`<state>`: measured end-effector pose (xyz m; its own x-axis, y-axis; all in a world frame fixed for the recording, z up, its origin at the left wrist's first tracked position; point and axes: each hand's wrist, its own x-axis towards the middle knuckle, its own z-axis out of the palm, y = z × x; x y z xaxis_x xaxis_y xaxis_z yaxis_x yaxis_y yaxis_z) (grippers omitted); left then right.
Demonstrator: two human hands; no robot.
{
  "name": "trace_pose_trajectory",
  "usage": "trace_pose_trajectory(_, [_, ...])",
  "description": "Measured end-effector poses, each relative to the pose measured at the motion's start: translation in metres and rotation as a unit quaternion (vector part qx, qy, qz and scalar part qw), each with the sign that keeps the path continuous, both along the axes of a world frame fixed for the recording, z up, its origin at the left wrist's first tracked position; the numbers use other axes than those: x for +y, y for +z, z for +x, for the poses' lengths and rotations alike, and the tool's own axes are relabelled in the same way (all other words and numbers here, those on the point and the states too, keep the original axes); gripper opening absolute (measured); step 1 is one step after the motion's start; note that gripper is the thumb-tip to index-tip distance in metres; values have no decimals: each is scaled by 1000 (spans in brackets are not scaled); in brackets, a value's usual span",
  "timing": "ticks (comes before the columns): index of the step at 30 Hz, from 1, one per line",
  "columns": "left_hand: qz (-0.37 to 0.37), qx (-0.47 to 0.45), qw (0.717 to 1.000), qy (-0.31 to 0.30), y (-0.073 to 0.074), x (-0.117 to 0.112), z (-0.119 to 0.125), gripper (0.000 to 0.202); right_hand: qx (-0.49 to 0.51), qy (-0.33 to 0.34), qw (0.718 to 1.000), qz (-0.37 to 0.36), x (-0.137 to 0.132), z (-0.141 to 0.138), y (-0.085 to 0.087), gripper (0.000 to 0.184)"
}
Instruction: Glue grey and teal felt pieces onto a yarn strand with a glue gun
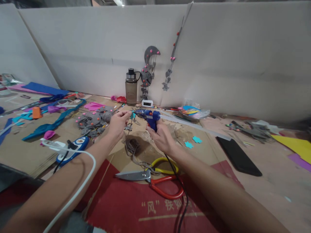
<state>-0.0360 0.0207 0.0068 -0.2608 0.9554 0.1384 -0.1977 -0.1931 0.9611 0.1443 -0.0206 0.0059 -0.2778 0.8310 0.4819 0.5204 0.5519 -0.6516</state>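
Observation:
My right hand [162, 136] is wrapped round the grip of a blue hot glue gun [153, 123], with a long clear glue stick [194, 125] reaching out of its back end. The gun's nozzle points left, close to a small teal felt piece [133, 115] at the fingertips of my left hand [118, 124], which is closed in a pinch on it. Grey cord [132, 146] hangs below that hand and gathers in a loose coil on the cardboard. Nearer to me lie scissors [133, 175] with one yellow and one red handle. Two teal felt flowers [189, 144] rest right of the gun.
A bottle [131, 90] stands by the white partition [92, 42], where grey felt hangings [152, 54] hang. Left are a pile of grey felt pieces [93, 119] and a blue power strip [81, 144] with cables. A black phone [239, 157] lies right.

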Motion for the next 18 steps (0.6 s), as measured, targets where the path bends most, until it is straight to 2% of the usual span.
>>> trace_pose_trajectory(7, [4,1,1000,-8,-2,1,0,22,-2,-18,999,-51,-2,0,2,26])
trace_pose_trajectory(12, [3,5,1000,0,0,0,0,23,12,4,1000,-3,-1,0,0,20])
trace_pose_trajectory(18, [0,6,1000,-5,2,-1,1,24,50,13,999,4,1,-1,-4,19])
